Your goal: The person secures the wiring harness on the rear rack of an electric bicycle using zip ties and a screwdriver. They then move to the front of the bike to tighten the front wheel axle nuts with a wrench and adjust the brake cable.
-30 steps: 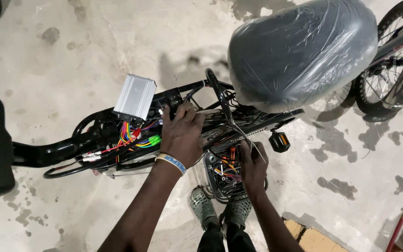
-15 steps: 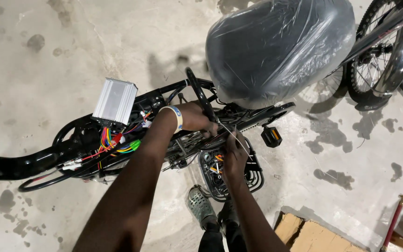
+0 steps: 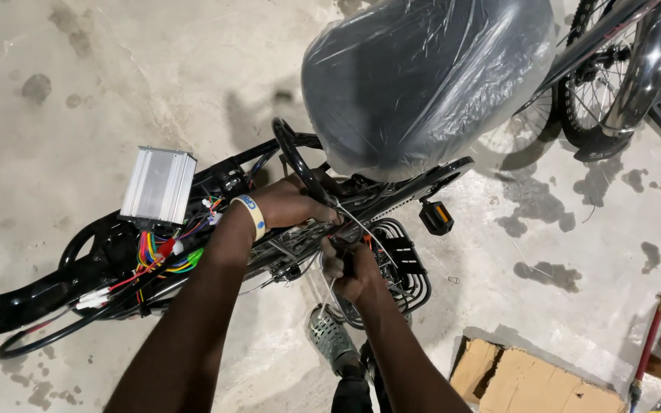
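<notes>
Both hands have slid in tighter since a sec ago, and the head cam has dropped closer, so the seat fills more of the top.

Head view, only one we've got: left hand (image 3: 300, 205) is curled shut round the black frame tube (image 3: 300, 164), right under the plastic-wrapped seat (image 3: 422, 76); pale wristband (image 3: 252, 216) on that wrist. Right hand (image 3: 350, 268) sits lower, fingers closed on smth small and dark next to a thin grey cable (image 3: 361, 233) — can't tell what exactly, hand hides it. It's working just above the black wire basket (image 3: 407, 268), w/ the pedal (image 3: 435, 217) off to the right.

Risks, as I read it. Silver controller box (image 3: 158, 185) perches loose on the frame, held mostly by its bundle of coloured wires (image 3: 158, 256); a jolt to the frame could tip it to the concrete floor (image 3: 78, 76) and yank connectors out. Grey cable runs tight past the right knuckles, so a hard pull could kink or snag it. Fingers are packed betw. tubes, pinch hazard if the frame shifts. Shoe (image 3: 329, 340) sits right below, so anything dropped lands on it.
</notes>
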